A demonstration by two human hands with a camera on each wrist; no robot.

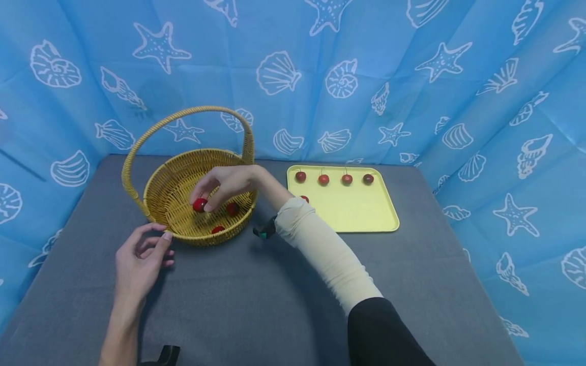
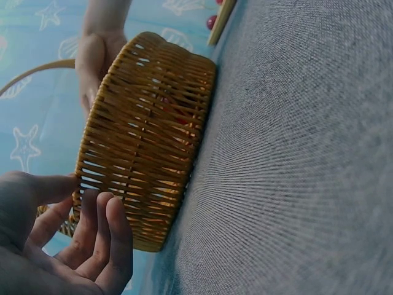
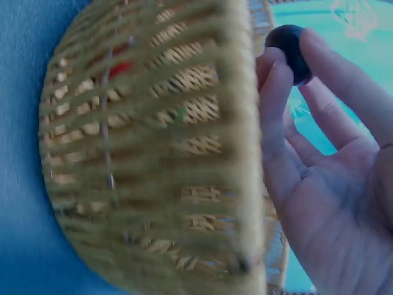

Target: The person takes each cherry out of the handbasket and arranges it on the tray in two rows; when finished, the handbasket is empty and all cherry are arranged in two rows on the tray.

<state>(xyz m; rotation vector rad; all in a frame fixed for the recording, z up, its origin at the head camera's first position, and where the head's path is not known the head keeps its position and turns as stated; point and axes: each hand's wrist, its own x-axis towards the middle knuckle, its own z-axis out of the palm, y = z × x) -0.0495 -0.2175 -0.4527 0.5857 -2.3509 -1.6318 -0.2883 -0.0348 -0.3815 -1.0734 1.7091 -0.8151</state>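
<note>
My right hand (image 1: 229, 184) is over the wicker basket (image 1: 157, 190), pinching a red cherry (image 1: 199, 205) between thumb and fingertips. In the right wrist view that cherry (image 3: 291, 54) looks dark and sits at rim height. Two more cherries lie inside the basket, one at the right (image 1: 232, 209) and one by the near wall (image 1: 217, 230), partly hidden. With thumb and fingers, my left hand (image 1: 139, 259) grips the basket's near-left rim. The left wrist view has the thumb on the rim and the other fingers (image 2: 116, 224) bent near the woven side.
To the right of the basket lies a yellow tray (image 1: 352, 208) with several cherries (image 1: 323, 179) along its far edge. Another cherry (image 1: 304, 199) at its left side is partly behind my right forearm. The basket's tall handle (image 1: 201, 109) arches up before a blue curtain (image 1: 220, 81).
</note>
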